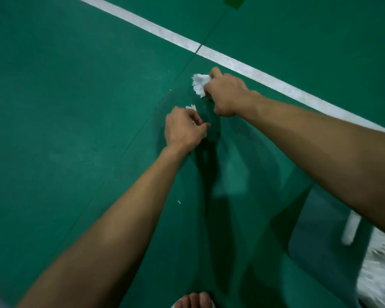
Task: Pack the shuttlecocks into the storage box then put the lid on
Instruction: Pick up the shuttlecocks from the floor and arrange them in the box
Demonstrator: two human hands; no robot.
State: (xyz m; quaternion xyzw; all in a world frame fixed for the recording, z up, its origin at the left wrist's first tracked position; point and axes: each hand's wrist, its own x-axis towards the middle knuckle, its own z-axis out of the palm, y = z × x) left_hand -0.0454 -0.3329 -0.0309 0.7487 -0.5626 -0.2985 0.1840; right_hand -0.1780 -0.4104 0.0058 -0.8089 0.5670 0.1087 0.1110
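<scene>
Gripping — right hand (226,94) clutches shuttlecocks (199,84) | left hand (183,127) pinches another shuttlecock (191,107)

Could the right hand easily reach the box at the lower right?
Probably yes: the right hand, holding shuttlecocks, has only bare floor between it and the storage box.

The floor (53,107) was deep green. Beyond the right hand (228,94) ran a white line (265,78) with a fine embossed grain. The shuttlecock (199,84) in that hand was white, like the second shuttlecock (191,107) in the left hand (182,128). Under the right forearm, the box (316,241) was dark slate-blue, beside a blurred white heap (378,274).
</scene>
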